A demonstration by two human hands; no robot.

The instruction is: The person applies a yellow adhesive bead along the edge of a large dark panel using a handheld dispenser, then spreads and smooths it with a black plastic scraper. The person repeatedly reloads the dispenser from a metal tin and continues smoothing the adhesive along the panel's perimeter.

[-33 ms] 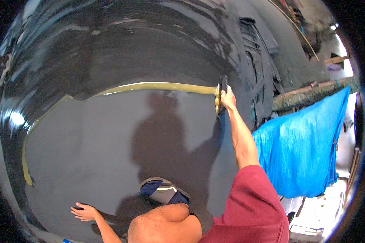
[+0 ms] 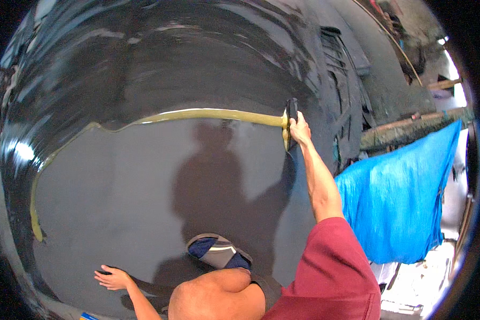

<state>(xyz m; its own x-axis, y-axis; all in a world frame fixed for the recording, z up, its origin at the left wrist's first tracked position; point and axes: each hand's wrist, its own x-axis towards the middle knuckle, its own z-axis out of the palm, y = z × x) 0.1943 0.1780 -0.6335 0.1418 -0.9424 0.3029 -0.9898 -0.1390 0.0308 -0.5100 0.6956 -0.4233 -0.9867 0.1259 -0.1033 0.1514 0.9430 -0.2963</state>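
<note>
My right hand (image 2: 300, 129) reaches far forward, its fingers wrapped round a dark, narrow spreader (image 2: 292, 108) that stands against the flat dark surface (image 2: 128, 176). Yellow-olive paste (image 2: 286, 140) clings to the spreader's left side. From there a wet strip of the same paste (image 2: 213, 113) runs left across the surface, thins, then curves down along the left side. Low at the left is my left hand (image 2: 112, 278), fingers stretched out and holding nothing. Whether it touches the surface, I cannot tell.
My sandalled foot (image 2: 220, 252) and bent knee are at the lower middle. A blue sheet (image 2: 400, 194) hangs at the right, below a rough ledge (image 2: 416, 127). Glossy, streaked dark material (image 2: 160, 58) lies beyond the paste. Something blue (image 2: 88, 316) shows at the lower left edge.
The view has shifted slightly. Both hands and the spreader keep nearly the same places on the surface.
</note>
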